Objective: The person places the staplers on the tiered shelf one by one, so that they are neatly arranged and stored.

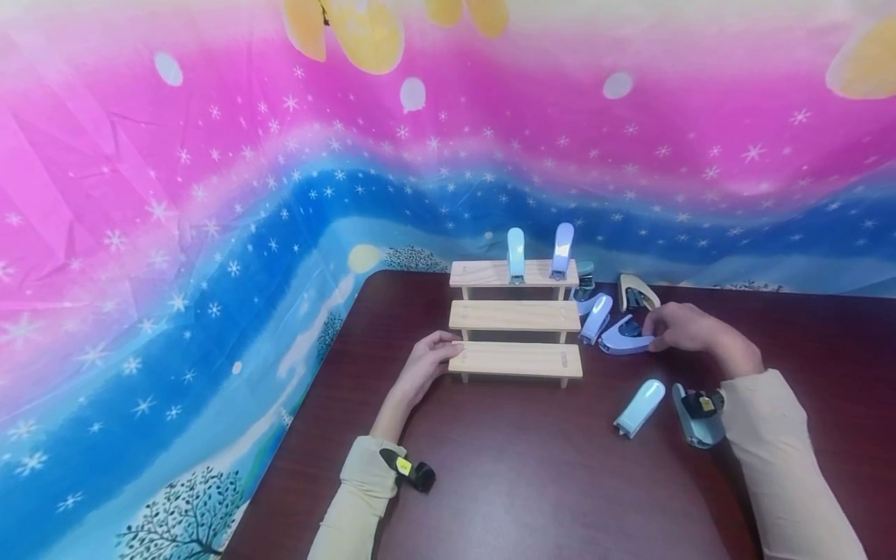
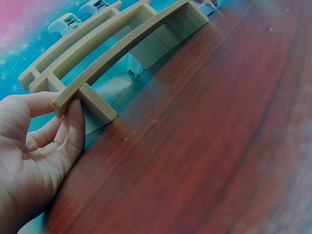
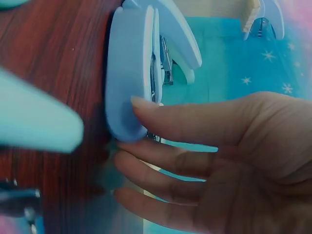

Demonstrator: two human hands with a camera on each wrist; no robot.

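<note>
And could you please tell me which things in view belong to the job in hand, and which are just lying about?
Part of the job:
wooden stand, held by the left hand
purple stapler, touched by the right hand
staplers on the top shelf
probably the other loose staplers

Just there, apparently:
patterned cloth behind
dark table
wrist-worn cameras

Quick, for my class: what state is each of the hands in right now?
Left hand: closed, pinching the left end of the front wooden shelf.
Right hand: closed, pinching one end of a purple stapler.

Staplers (image 1: pixel 640 408), wooden rack (image 1: pixel 514 359) on table (image 1: pixel 518 467)
</note>
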